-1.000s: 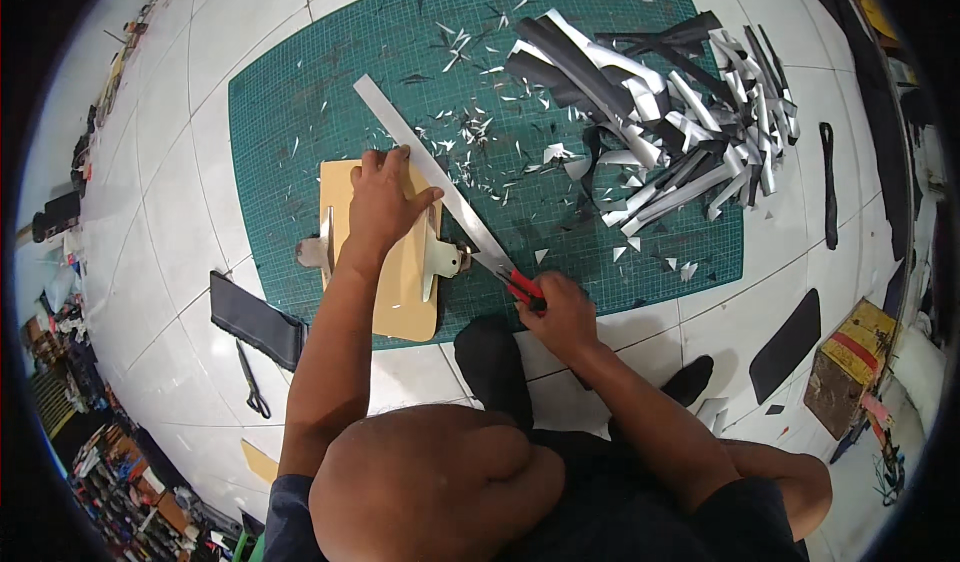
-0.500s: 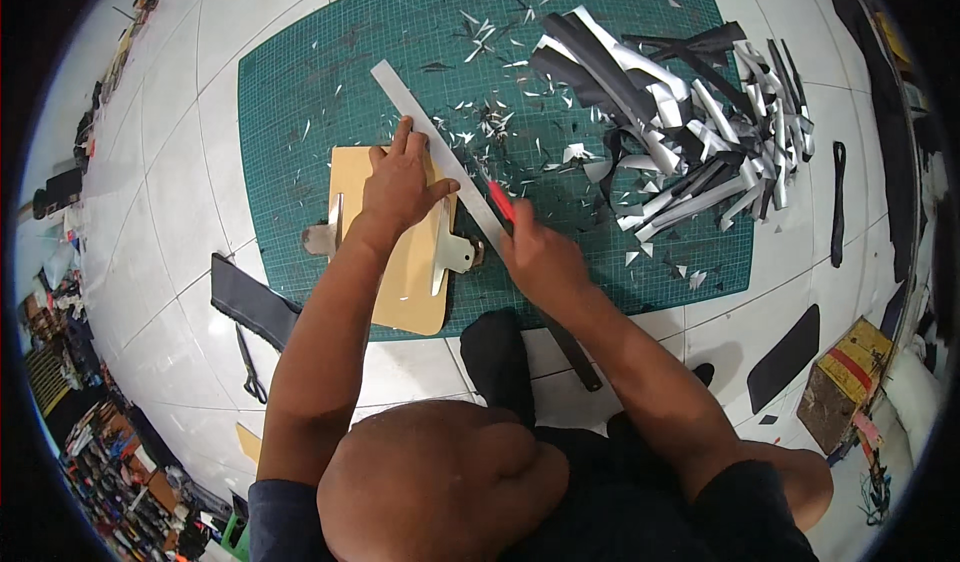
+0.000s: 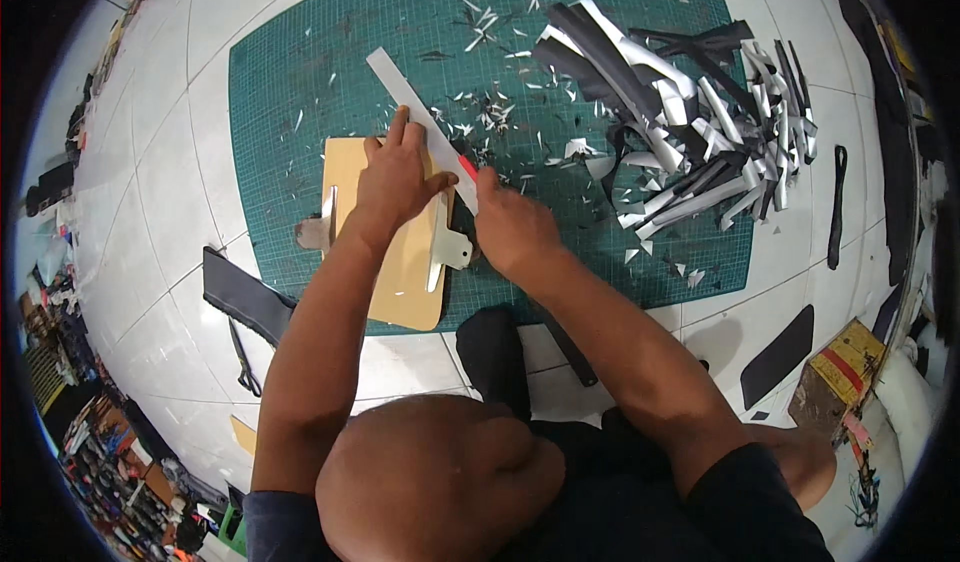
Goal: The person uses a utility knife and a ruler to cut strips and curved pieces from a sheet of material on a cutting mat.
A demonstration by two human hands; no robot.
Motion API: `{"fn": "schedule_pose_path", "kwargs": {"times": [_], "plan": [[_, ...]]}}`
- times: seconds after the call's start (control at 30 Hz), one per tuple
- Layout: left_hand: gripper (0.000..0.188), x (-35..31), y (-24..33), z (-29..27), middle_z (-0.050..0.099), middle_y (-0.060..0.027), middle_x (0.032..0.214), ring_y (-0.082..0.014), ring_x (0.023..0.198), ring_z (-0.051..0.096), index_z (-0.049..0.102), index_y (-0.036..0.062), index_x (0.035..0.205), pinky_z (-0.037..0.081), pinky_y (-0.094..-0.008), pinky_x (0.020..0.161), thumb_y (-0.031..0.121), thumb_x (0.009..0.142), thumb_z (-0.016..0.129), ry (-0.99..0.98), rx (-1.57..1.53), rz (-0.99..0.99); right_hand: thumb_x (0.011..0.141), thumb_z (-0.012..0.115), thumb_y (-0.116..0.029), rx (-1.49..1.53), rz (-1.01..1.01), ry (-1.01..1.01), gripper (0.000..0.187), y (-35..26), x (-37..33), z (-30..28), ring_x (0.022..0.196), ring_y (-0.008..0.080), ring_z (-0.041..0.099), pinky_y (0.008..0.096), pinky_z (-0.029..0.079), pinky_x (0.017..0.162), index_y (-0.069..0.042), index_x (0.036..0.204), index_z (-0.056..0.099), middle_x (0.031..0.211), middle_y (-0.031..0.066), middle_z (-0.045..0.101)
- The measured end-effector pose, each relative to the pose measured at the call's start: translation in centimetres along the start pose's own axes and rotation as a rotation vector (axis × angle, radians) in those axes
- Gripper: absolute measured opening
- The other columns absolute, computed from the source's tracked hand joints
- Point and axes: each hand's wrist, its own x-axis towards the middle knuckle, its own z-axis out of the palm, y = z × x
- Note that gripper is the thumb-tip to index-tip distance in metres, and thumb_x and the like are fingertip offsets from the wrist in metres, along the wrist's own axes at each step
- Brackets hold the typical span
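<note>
My left hand (image 3: 397,177) lies with its fingers spread over a steel ruler (image 3: 396,84) and a tan board (image 3: 405,297). Fingertips and thumb press on the ruler, which slants across the board's right side. Metal clips (image 3: 452,251) grip the board at its left and right. In my closed right hand (image 3: 518,230) is a red cutter knife (image 3: 468,168), held against the ruler's right edge. The knife's blade is too small to make out. Beneath all this is a green cutting mat (image 3: 290,92).
Black and white strips (image 3: 690,132) are heaped on the mat's right side, with small scraps (image 3: 490,114) scattered over its middle. Black pieces (image 3: 240,292) and scissors (image 3: 243,360) lie at the lower left. A black-clad foot (image 3: 490,352) rests at the mat's near edge.
My right hand has moved up and left along the ruler with the cutter knife. My left hand keeps its place on the ruler and board. The whole view has shifted slightly.
</note>
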Motion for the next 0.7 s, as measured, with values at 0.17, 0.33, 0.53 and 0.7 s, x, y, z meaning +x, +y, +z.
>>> {"fn": "schedule_pose_path", "kwargs": {"times": [0.17,0.33,0.53,0.7], "plan": [[0.082,-0.2,0.2,-0.9,0.029,-0.0111,0.155,-0.0514,0.125,0.039,0.044,0.0049,0.133,0.054,-0.0534,0.090,0.039,0.070,0.084,-0.028,-0.026,-0.032,0.091,0.044,-0.008,0.045,-0.026,-0.076,0.024,1.3,-2.7,-0.7,0.085,0.0453,0.066,0.0535,0.053,0.075,-0.001,0.114,0.040,0.090,0.0268,0.066],[0.079,-0.1,0.0,-0.4,0.029,-0.0102,0.155,-0.0513,0.125,0.040,0.044,0.0052,0.131,0.055,-0.0531,0.089,0.039,0.071,0.084,-0.006,0.003,-0.020,0.089,0.047,-0.009,-0.034,-0.024,-0.038,0.028,3.0,-4.3,-0.3,0.082,0.0467,0.066,0.0547,0.053,0.072,0.000,0.115,0.039,0.085,0.0270,0.066],[0.081,-0.1,-0.3,-0.4,0.030,-0.0112,0.154,-0.0499,0.124,0.040,0.044,0.0061,0.132,0.055,-0.0546,0.088,0.042,0.071,0.083,0.002,0.008,-0.001,0.092,0.046,-0.011,0.048,0.019,0.004,0.024,0.1,-2.7,-1.3,0.091,0.0416,0.067,0.0520,0.053,0.078,0.000,0.113,0.041,0.098,0.0260,0.066],[0.082,0.0,0.2,-0.3,0.031,-0.0115,0.154,-0.0500,0.125,0.040,0.045,0.0056,0.133,0.054,-0.0551,0.088,0.041,0.070,0.084,-0.004,-0.035,-0.013,0.093,0.044,-0.011,-0.011,0.042,0.037,0.022,-0.3,-0.2,0.2,0.095,0.0411,0.066,0.0493,0.054,0.081,0.000,0.112,0.042,0.103,0.0267,0.065]]}}
